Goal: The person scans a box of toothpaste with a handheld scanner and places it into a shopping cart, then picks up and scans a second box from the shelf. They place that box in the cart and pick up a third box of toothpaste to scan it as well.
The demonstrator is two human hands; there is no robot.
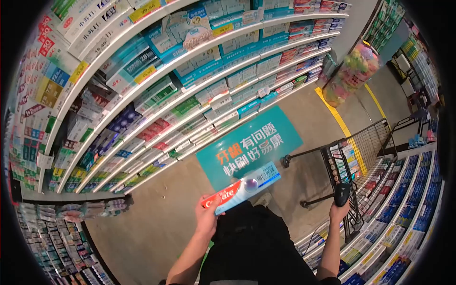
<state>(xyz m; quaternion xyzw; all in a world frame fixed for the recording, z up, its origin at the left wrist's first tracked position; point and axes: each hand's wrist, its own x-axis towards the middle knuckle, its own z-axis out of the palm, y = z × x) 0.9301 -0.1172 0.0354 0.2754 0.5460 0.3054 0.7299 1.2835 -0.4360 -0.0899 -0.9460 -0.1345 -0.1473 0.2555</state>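
Observation:
My left hand (207, 214) is closed around the near end of a toothpaste box (241, 188), red, white and light blue with "Colgate" lettering. The box is held tilted in front of my body, above the floor. On the right, my right hand (338, 212) is wrapped around a black handheld device (341, 194) that resembles a barcode scanner. That hand is beside the frame of a wire shopping cart (368, 142); whether it also touches the cart I cannot tell.
Shelves of toothpaste boxes (199, 71) curve along the left and back. More stocked shelves (394, 218) stand at right. A teal floor sticker (285, 128) lies ahead. Beyond the cart are a tall clear container of colorful items (351, 73) and a yellow floor line (339, 121).

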